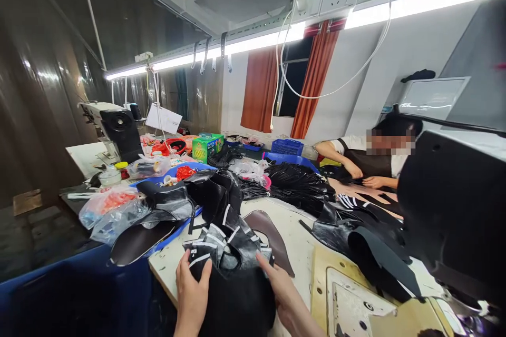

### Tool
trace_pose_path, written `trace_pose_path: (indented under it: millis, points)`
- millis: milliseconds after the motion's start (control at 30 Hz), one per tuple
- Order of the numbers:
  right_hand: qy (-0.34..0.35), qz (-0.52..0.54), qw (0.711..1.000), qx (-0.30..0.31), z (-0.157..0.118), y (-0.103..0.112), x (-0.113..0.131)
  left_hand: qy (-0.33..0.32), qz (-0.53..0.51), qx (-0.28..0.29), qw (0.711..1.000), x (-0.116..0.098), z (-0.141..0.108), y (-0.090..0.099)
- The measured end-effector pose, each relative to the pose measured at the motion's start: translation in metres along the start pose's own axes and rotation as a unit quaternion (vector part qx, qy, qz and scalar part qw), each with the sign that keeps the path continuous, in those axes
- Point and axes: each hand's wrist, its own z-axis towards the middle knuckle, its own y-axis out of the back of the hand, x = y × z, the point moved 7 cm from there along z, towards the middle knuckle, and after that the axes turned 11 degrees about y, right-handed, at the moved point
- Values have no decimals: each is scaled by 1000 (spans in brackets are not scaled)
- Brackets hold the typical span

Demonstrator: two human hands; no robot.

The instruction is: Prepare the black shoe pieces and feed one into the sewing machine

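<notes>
Low in the middle of the view, a black leather shoe upper [245,248] with white strips along its edges is between my two hands, at the front of the table. My left hand [192,287] grips its left edge, the thumb on top and the fingers partly hidden at the side. On the opposite edge, my right hand [282,285] is closed, with a finger along the top and the rest partly covered. Smooth black material hangs below the strips, toward me. A dark brown sole-shaped piece [281,250] lies just behind, and more black shoe uppers [215,187] are heaped beyond.
A sewing machine [454,221] takes up the right side, its bed plate [348,300] near my right hand. Black straps [294,181] and a blue tray [168,242] lie on the white table [298,226]. Across it, a person [379,160] handles pieces. Another sewing machine [118,126] stands left.
</notes>
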Motion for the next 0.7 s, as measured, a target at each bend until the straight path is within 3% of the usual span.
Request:
trace_pose_path:
  millis: [133,233,433,600,700]
  points:
    - [-16,30,999,34,-3,-15,12,-8,11,-31,999,-9,-6,0]
    - [-47,85,994,54,-12,-29,13,-2,1,-20,1000,-13,-9,1]
    - [-134,163,964,164,-42,-63,15,60,-51,-2,997,-4,-1,15]
    - [-76,182,975,106,-50,-73,10,110,-92,5,990,0,4,25]
    - [-73,181,976,95,-58,-68,4,136,-119,24,983,-1,-4,30]
